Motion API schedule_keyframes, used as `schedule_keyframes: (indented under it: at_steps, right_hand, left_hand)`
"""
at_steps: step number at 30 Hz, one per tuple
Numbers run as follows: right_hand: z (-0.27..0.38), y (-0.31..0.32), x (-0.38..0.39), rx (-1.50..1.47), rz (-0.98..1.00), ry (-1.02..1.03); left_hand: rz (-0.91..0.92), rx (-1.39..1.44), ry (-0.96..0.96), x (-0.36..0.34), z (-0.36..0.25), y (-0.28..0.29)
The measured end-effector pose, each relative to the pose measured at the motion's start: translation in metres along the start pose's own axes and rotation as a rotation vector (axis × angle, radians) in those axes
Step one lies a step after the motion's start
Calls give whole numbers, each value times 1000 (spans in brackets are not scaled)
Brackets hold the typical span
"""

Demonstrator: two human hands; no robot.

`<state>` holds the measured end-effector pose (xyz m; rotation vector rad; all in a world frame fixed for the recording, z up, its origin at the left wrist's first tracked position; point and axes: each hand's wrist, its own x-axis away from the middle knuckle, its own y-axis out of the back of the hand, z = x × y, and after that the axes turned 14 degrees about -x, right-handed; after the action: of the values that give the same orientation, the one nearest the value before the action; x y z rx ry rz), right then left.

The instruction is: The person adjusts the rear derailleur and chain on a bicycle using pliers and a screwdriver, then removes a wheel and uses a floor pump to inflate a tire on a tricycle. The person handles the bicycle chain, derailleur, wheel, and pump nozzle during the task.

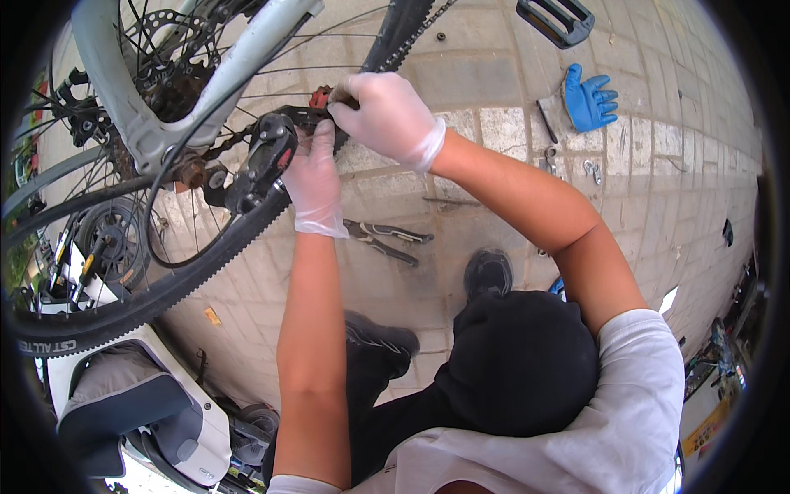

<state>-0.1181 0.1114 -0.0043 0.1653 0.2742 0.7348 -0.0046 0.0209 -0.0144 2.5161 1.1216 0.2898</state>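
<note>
Pinching one rear derailleur (267, 156): left hand (313, 181), right hand (387, 115), both gloved; one pliers (387, 239) below.

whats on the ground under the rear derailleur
Paving bricks, with black-handled pliers lying below the left hand. Both gloved hands, right one too, and the tyre cover the ground directly beneath the derailleur.

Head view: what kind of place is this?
Probably an outdoor bike repair spot on a paved sidewalk. Gloved hands, left hand and right hand, work at a bicycle's rear derailleur, with pliers, a loose pedal and a blue glove lying on the brick paving.
</note>
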Motion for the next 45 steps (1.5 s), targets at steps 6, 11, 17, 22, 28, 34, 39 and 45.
schedule_keyframes:
  at_steps: [6,11,17,22,28,34,39,45]
  right_hand:
    - [13,-1,-3,-137,-14,-226]
    - [0,11,25,-166,-163,-165]
    - [-12,-40,168,360,438,-191]
    - [-27,-70,232,618,672,-178]
    - [-31,-50,191,336,855,-385]
    - [7,38,150,-279,810,-1057]
    - [58,128,141,-367,639,-1025]
    - [151,197,117,-26,470,-879]
  left_hand:
    - [20,42,3,-3,8,3]
    - [58,-107,30,-6,8,7]
    - [96,-581,-109,3,0,19]
    - [249,-606,-2,11,6,14]
    - [167,-373,-73,-4,18,11]
    - [26,-214,-232,-9,38,-5]
    - [17,-164,-291,-8,39,-8]
    - [103,-150,-82,4,12,3]
